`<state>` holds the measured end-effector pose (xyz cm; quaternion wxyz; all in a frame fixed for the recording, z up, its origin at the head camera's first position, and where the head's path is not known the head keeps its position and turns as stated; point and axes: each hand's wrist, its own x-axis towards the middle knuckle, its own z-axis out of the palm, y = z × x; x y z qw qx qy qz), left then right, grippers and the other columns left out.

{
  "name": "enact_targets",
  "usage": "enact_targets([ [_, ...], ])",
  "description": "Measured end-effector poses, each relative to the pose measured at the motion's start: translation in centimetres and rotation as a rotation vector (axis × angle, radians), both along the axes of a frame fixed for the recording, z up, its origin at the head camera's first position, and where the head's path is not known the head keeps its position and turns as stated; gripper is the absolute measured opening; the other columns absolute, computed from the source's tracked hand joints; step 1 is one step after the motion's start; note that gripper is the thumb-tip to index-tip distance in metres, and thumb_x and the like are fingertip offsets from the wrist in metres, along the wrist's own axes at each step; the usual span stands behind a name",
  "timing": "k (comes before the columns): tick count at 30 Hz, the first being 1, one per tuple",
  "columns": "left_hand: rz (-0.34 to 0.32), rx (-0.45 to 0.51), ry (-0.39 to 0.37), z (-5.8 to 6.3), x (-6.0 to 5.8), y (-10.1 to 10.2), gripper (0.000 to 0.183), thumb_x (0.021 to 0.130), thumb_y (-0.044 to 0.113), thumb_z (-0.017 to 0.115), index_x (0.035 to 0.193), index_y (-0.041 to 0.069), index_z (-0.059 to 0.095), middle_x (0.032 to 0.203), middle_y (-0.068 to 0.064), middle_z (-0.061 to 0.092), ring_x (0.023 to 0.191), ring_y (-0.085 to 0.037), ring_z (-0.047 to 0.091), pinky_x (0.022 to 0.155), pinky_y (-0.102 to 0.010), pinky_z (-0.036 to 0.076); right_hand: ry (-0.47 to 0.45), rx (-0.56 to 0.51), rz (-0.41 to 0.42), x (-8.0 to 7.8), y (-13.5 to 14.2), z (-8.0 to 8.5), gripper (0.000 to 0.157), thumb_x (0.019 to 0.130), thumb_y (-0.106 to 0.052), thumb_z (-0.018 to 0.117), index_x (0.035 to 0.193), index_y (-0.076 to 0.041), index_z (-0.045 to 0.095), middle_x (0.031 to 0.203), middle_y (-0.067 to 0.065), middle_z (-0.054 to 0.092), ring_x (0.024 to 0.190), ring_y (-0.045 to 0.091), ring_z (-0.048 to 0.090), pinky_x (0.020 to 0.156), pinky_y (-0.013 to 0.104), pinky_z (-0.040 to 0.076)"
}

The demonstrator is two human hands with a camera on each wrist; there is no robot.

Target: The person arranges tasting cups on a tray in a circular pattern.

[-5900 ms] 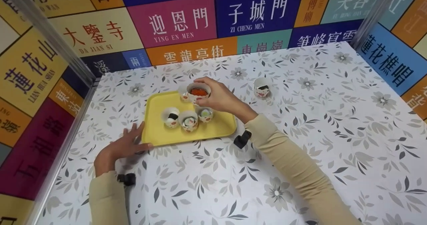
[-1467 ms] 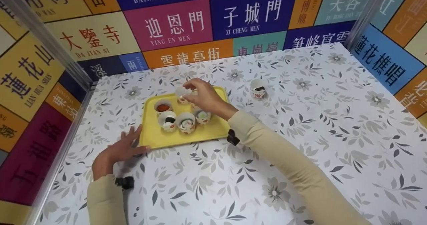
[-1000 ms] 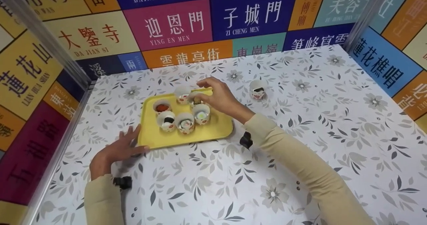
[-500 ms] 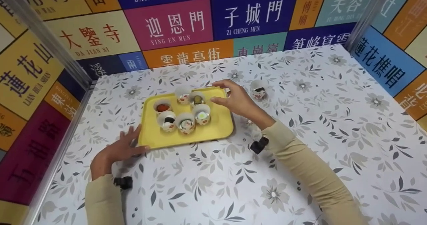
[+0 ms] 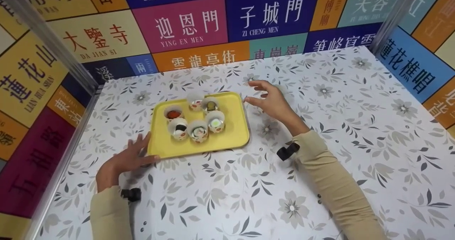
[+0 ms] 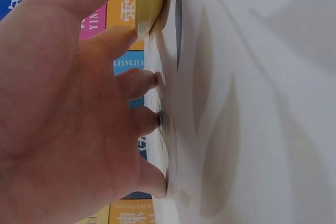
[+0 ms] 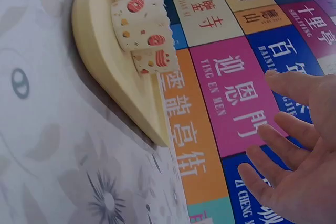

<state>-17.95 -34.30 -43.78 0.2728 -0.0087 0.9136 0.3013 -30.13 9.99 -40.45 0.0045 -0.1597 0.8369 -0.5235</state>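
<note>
My left hand (image 5: 125,159) rests at the near-left corner of the yellow tray (image 5: 229,137), thumb and index finger against its rim and the others spread toward the tabletop. Several white patterned paper cups stand grouped on the tray. One cup (image 5: 174,115) holds something orange-red, another (image 5: 211,106) a dark greenish piece, and the cup in front (image 5: 199,132) a rice roll. My right hand (image 5: 273,99) hovers just off the tray's right edge, holding nothing, its fingers loosely bent. Behind it, a lone cup (image 5: 285,90) on the table is mostly hidden.
A white tablecloth (image 5: 227,193) printed with grey leaves and flowers covers the table. Colourful panels (image 5: 183,25) with Chinese lettering wall in the back and sides. A black wrist camera (image 5: 288,151) sits at my right cuff.
Earlier my right hand gripped the orange-red cup, which now stands at the tray's left. The hand has since left the greenish-piece cup and moved right, off the tray. My left hand stayed put.
</note>
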Motion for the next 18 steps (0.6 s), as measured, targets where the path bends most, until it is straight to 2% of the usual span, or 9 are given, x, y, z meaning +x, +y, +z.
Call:
enact_targets([
  [9, 0.014, 0.001, 0.003, 0.3, -0.2, 0.3, 0.110, 0.085, 0.065, 0.066, 0.160, 0.032, -0.007, 0.166, -0.012, -0.023, 0.147, -0.044, -0.032, 0.112, -0.078, -0.011, 0.072, 0.137, -0.114, -1.1, 1.8, -0.4, 0.055, 0.093, -0.021, 0.073, 0.144, -0.014, 0.053, 0.149, 0.010, 0.049, 0.142, 0.029, 0.043, 0.117, 0.047, 0.039],
  [15, 0.010, 0.001, 0.008, 0.0, 0.0, 0.2, 0.109, 0.086, 0.065, 0.065, 0.160, 0.031, -0.007, 0.166, -0.012, -0.023, 0.148, -0.044, -0.031, 0.112, -0.078, -0.011, 0.179, 0.164, -0.151, -1.8, 3.3, -1.1, 0.055, 0.091, -0.017, 0.074, 0.142, -0.008, 0.054, 0.149, 0.014, 0.049, 0.142, 0.032, 0.042, 0.119, 0.047, 0.035],
  [18, 0.008, 0.005, 0.009, -0.1, 0.0, 0.1, 0.108, 0.087, 0.065, 0.065, 0.160, 0.031, -0.007, 0.166, -0.013, -0.023, 0.148, -0.045, -0.030, 0.112, -0.077, -0.011, 0.172, 0.171, -0.172, -2.1, 4.1, -1.4, 0.055, 0.092, -0.017, 0.074, 0.142, -0.009, 0.054, 0.150, 0.014, 0.047, 0.144, 0.033, 0.039, 0.120, 0.049, 0.033],
])
